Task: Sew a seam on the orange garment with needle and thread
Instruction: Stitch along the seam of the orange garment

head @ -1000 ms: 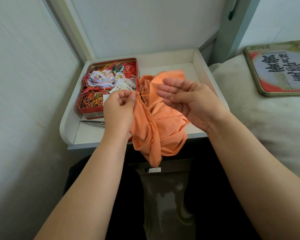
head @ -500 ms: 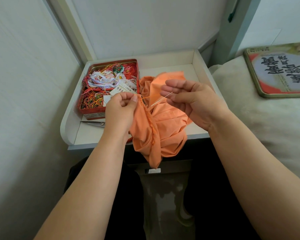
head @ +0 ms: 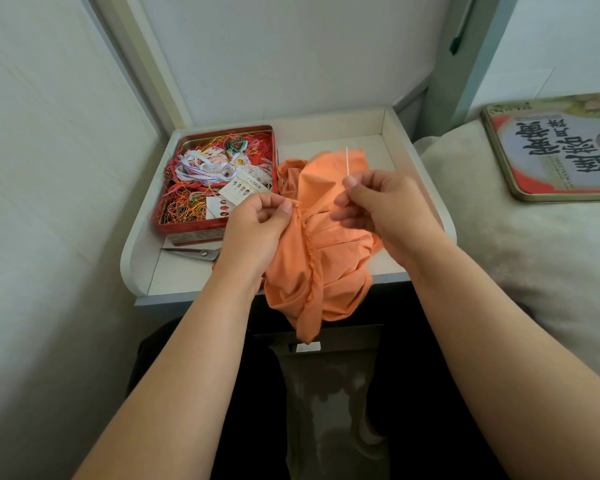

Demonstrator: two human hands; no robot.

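Observation:
The orange garment [head: 321, 271] is bunched over the front edge of the small white table [head: 392, 157], with a stitched ridge running down its front. My left hand [head: 257, 230] pinches the top of that seam between thumb and fingers. My right hand [head: 378, 206], just to the right and slightly higher, holds a thin needle [head: 347, 161] between thumb and forefinger. The needle stands nearly upright, its tip pointing up above the cloth. The thread between needle and seam is too fine to make out.
A red tin [head: 219, 181] full of tangled coloured threads and needle cards sits on the table's left. Scissors [head: 194, 252] lie in front of it, by my left wrist. A tin lid [head: 551, 147] rests on the bed at right. Walls close in on the left and behind.
My right hand has drawn the needle out of the fabric and turned it from a low slant to nearly upright. My left hand kept its pinch on the seam.

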